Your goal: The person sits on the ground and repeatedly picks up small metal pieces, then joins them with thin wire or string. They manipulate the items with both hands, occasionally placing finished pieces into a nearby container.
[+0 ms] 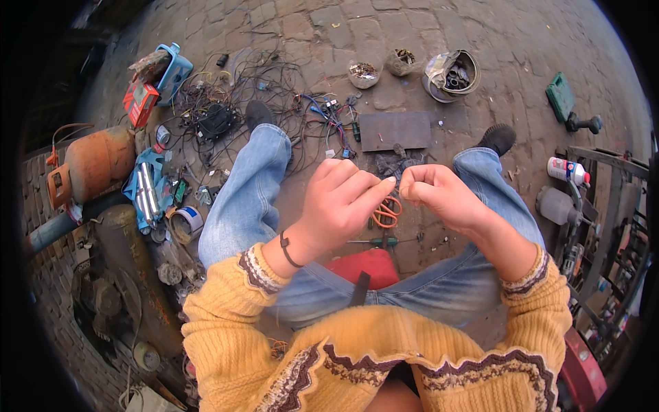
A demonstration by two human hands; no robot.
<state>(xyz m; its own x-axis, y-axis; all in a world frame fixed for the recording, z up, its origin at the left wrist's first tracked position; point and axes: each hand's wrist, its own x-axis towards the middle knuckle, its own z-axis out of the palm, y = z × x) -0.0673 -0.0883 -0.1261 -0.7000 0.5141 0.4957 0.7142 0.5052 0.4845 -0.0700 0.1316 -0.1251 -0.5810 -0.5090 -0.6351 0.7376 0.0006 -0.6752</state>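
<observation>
Both hands meet in front of me, fingertips close together, over the ground between my knees. My left hand [343, 196] is closed in a pinch, its thumb pointing to the right. Facing it, my right hand [439, 192] has curled fingers with thumb and forefinger pressed together. Whatever they pinch is hidden or too thin to make out. Orange loop handles [388, 213], like those of scissors, show just below the fingertips; the rest of that tool is hidden. Beyond the hands lies a flat dark metal plate [395, 130], with a dark lumpy object [399, 161] at its near edge.
Tangled cables [226, 103] spread at far left, with wires and connectors [333, 120] nearer the plate. A bucket of parts [451, 75] and two bowls stand at the back. A screwdriver [384, 242] and red object [364, 266] lie close in. An orange gas cylinder [99, 165] is left.
</observation>
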